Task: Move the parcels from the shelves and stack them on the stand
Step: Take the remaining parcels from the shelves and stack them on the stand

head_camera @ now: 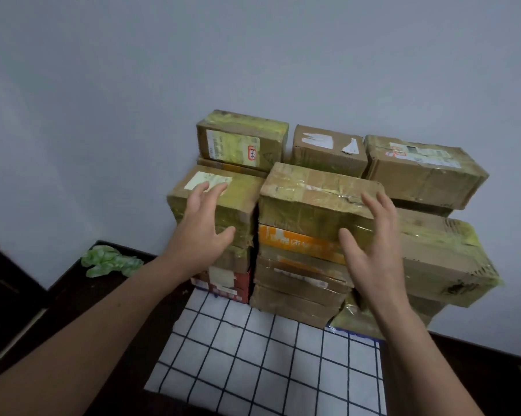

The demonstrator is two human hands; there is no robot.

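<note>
Both hands are raised before the stacked parcels, fingers spread and straight, gripping nothing. The left hand [206, 223] lies over the near upper edge of the labelled parcel [223, 195] that tops the left front stack. The right hand [370, 244] is at the right front corner of the taped parcel [313, 193] that tops the centre stack, its thumb across the front face. Whether either palm touches cardboard cannot be told.

At far left, crumpled green plastic [110, 261] lies on the dark stand [70, 289] against the grey wall [133, 85]. A white checked cloth [253, 370] covers the middle of the stand, and the stacks rest on its far part. The left front stack has a red carton [223, 285] at its base. In the centre stack, an orange-printed parcel [295, 240] sits directly beneath the taped parcel, with plain brown ones below. Behind, the top row along the wall shows a parcel marked "3+7" [241, 139], a parcel with a torn white label [328, 151] and a long parcel [424, 172]. At far right, a large parcel [442, 253] with yellowed tape sits lower, just beside the right hand.
</note>
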